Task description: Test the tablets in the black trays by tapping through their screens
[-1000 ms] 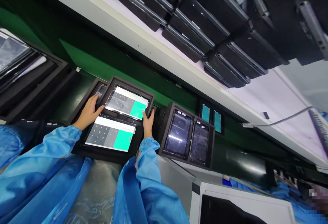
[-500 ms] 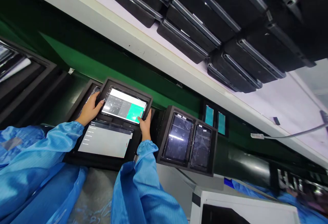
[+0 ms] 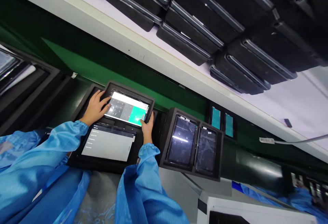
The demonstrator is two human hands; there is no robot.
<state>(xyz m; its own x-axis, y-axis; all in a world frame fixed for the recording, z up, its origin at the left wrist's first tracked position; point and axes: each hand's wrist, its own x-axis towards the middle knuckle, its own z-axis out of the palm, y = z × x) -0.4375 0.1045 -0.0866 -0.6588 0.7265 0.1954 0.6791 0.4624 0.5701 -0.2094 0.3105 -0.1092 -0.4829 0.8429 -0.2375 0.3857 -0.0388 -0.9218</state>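
The person's left hand (image 3: 94, 108) is spreading wide over the upper tablet (image 3: 126, 108), its fingertips (image 3: 109, 102) pressing on the left part of the screen, which is showing a grey keypad and a bright green block. The right hand (image 3: 147, 126) is closing narrowly on that tablet's lower right corner, with the thumb lying on the glass beside the green block. Both hands are coming out of blue smock sleeves (image 3: 64, 142). The upper tablet is sitting in the far half of a black tray (image 3: 102, 166), and a lower tablet (image 3: 107, 143) showing a pale list of menu lines is lying just below it in the near half, untouched by either hand. The tray is standing at the near edge of a grey desk (image 3: 97, 196). Just to the right, a second black tray (image 3: 192, 171) is carrying two dark-screened tablets (image 3: 182, 141). Another black tray (image 3: 30, 87) is lying by the left edge of the view. Along the far side, rows of black devices (image 3: 189, 25) are lining a white shelf (image 3: 123, 36) above a green panel (image 3: 102, 77).
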